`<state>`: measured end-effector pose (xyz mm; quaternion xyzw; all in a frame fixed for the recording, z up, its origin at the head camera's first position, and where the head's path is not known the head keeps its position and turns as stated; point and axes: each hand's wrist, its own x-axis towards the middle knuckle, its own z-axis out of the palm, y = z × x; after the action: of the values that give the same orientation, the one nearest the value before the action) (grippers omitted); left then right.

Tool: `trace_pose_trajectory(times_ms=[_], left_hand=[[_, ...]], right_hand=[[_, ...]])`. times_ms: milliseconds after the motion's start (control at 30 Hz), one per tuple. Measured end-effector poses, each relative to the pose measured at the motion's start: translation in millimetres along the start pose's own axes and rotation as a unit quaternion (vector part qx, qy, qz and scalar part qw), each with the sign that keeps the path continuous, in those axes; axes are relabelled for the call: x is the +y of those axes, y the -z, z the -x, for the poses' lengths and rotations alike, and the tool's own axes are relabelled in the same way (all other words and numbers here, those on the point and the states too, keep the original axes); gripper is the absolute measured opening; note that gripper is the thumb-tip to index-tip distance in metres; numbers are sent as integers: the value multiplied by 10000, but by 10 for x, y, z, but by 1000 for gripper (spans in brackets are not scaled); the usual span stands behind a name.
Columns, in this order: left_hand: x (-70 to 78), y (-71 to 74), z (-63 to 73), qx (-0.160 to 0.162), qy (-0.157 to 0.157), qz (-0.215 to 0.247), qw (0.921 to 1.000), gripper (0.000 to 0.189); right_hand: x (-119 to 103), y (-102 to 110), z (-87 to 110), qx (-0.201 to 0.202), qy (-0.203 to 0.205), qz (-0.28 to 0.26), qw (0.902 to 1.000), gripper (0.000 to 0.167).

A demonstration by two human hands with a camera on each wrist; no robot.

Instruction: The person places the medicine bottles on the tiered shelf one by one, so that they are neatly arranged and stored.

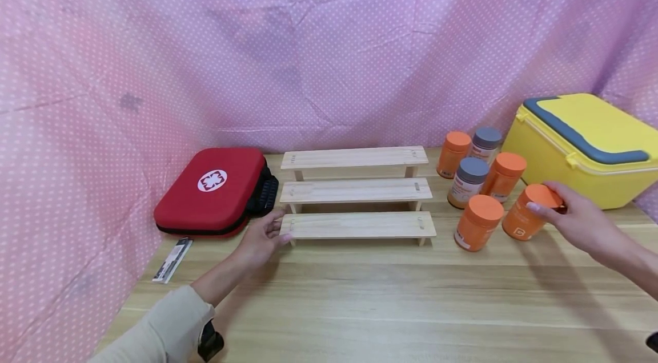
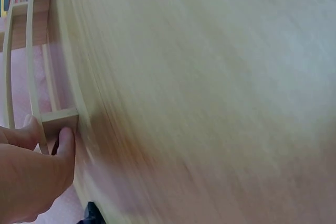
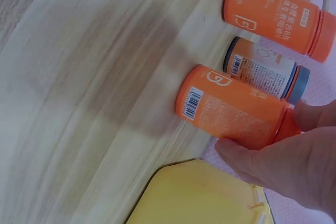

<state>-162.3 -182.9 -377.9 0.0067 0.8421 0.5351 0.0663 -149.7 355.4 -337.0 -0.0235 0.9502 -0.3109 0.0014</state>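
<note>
A three-tier wooden stand [image 1: 354, 225] sits on the table, its planks rising toward the back. My left hand [image 1: 261, 240] pinches the left end of its lowest tier. The left wrist view shows that hand's thumb and fingers around the plank and its leg [image 2: 60, 121]. At the right, my right hand [image 1: 586, 217] grips an orange pill bottle [image 3: 231, 108] near its orange lid. This bottle leans slightly in the head view; whether its base touches the table I cannot tell. Beside it are another orange bottle [image 1: 478, 223] and a grey-lidded bottle [image 1: 465, 183].
Several bottles stand between the wooden stand and a yellow box [image 1: 555, 152] with a grey handle. On the left lie a red first-aid case [image 1: 205, 203], a black object [image 1: 264, 192] beside it and a small flat packet [image 1: 172, 260]. A pink dotted cloth [image 1: 329, 66] hangs behind.
</note>
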Motion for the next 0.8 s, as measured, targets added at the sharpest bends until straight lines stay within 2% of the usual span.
trace_pose_trajectory(times_ms=[333, 533, 600, 700, 800], left_hand=[[-36, 28, -45, -139, 136, 286, 9994, 57], [-51, 21, -54, -150, 98, 481, 9987, 57], [-51, 23, -52, -130, 117, 526, 9985, 58], [-46, 27, -47, -102, 192, 571, 9981, 57], [-46, 27, -49, -91, 243, 531, 9983, 57]], right_hand=[[55, 9, 8, 223, 73, -91, 9997, 53], [-16, 187, 21, 596, 342, -53, 9976, 45], [-78, 274, 17, 727, 397, -195, 9964, 43], [-188, 400, 6, 885, 491, -698, 9924, 32], [-322, 510, -14, 1154, 667, -1172, 9841, 38]])
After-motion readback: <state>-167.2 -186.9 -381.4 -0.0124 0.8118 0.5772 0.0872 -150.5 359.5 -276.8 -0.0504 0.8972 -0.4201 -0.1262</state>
